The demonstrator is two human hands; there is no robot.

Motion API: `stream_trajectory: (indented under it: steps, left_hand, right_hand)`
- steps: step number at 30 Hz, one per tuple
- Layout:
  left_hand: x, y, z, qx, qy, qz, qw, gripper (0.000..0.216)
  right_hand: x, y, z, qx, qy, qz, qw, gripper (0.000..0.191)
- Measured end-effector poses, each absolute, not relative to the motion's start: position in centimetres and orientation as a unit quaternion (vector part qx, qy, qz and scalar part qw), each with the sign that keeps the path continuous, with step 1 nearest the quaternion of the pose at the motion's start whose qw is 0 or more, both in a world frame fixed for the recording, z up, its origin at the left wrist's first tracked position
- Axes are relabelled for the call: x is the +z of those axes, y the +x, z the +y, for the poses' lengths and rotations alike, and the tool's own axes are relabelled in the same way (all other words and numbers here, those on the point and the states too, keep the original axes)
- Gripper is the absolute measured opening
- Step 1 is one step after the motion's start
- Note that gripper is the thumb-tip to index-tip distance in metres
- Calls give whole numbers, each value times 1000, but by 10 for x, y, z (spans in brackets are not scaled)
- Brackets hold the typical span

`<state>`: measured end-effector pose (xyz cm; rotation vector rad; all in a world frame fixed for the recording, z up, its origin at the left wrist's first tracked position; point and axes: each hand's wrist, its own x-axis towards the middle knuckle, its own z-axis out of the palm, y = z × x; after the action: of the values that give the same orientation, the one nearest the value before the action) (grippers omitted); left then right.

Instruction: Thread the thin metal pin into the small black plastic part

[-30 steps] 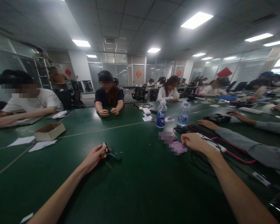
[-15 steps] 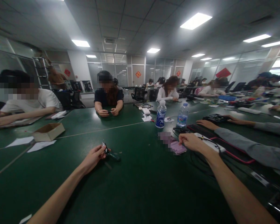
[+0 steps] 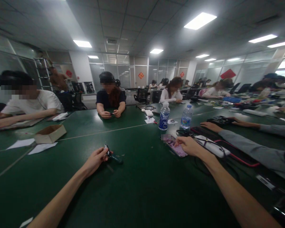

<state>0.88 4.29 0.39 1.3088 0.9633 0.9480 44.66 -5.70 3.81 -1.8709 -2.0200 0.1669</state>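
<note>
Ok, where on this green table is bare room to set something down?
Bare green table lies between the left hand, which holds a small dark tool, and the right hand on the phone. More lies behind the tool toward the bottles. Right of the phone it is crowded with cables and a co-worker's arms.

A long green table (image 3: 137, 190) is lit by ceiling light panels (image 3: 199, 20) above it; glass partitions (image 3: 123, 71) are seen beyond it.

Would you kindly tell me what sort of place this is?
Probably an open-plan office workroom: people sit around a long green table, glass partitions line the back, and panel lights sit in a tiled ceiling.
</note>
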Motion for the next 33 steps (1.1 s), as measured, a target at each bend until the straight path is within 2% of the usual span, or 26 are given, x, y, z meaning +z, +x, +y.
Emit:
stream_trajectory:
  steps: [16, 22, 33]
  left_hand:
    - [5, 9, 42, 411, 551, 407, 602, 42]
    - [3, 9, 44, 410, 551, 408, 602, 42]
    - [9, 10, 40, 408, 546, 410, 607, 47]
  right_hand:
    - [40, 451, -58, 60, -665, -722, 181, 31]
    - [44, 462, -60, 20, -703, -696, 146, 27]
    - [54, 469, -68, 28, -747, -654, 117, 23]
